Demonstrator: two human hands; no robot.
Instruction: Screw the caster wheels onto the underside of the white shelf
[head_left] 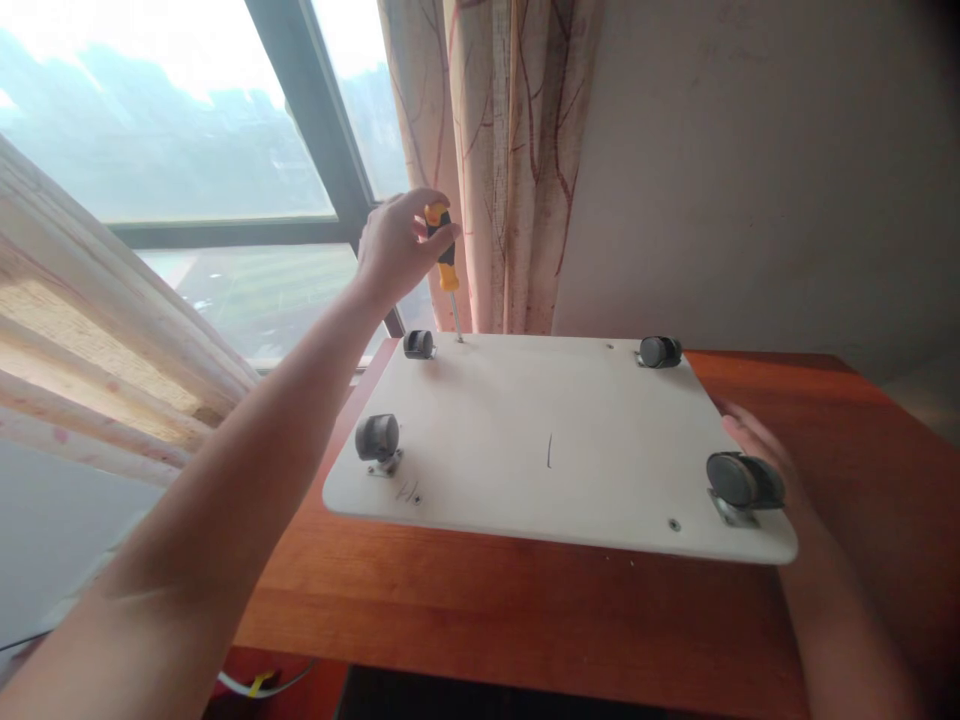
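My left hand [401, 242] is closed around the yellow and black handle of a screwdriver [448, 275]. Its shaft points down, and the tip meets a screw spot near the far left edge of a white board [495, 430]. The board carries black caster wheels at its corners, among them a near left caster [377, 438] and a near right caster [739, 480]. Screws [674, 524] sit in its surface. At the board's right edge is my right hand [754, 435], blurred and partly hidden behind the near right caster; its grip does not show clearly.
Below the board lies a reddish-brown wooden table [510, 610]. Patterned curtains [517, 170] and a window [247, 230] stand behind and to the left, with a plain wall [750, 180] at the right. A white cable [247, 688] with a yellow tie hangs at the bottom left.
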